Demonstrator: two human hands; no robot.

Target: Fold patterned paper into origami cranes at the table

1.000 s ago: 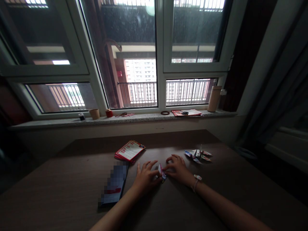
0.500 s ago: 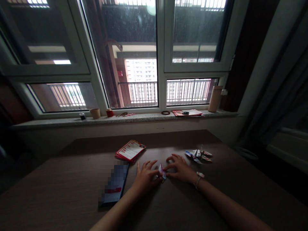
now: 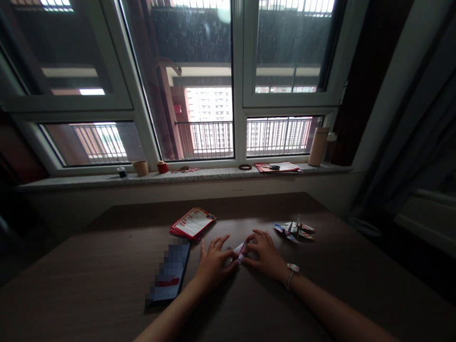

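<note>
Between my two hands, just above the table, is a small piece of folded paper (image 3: 240,251), white with pink and purple print. My left hand (image 3: 214,262) pinches its left side with thumb and index finger, the other fingers raised and spread. From the right, my right hand (image 3: 262,254) has its thumb and fingers closed on the other side of the paper. A bracelet (image 3: 291,273) circles my right wrist. Beyond my right hand lie several folded paper figures (image 3: 294,230) with pointed wings, close together.
On the brown table (image 3: 89,266) lie a stack of red-edged cards (image 3: 193,223) and, beside my left forearm, a phone (image 3: 169,273) with a blurred screen. A windowsill behind holds a paper cup (image 3: 141,168), red spool (image 3: 162,167), tape roll (image 3: 245,167), scissors (image 3: 273,167) on papers and a bottle (image 3: 318,147).
My right hand has shifted slightly left and its fingers have closed in on the paper. The folded paper has turned and shows a wider white face. My left hand has barely moved.
</note>
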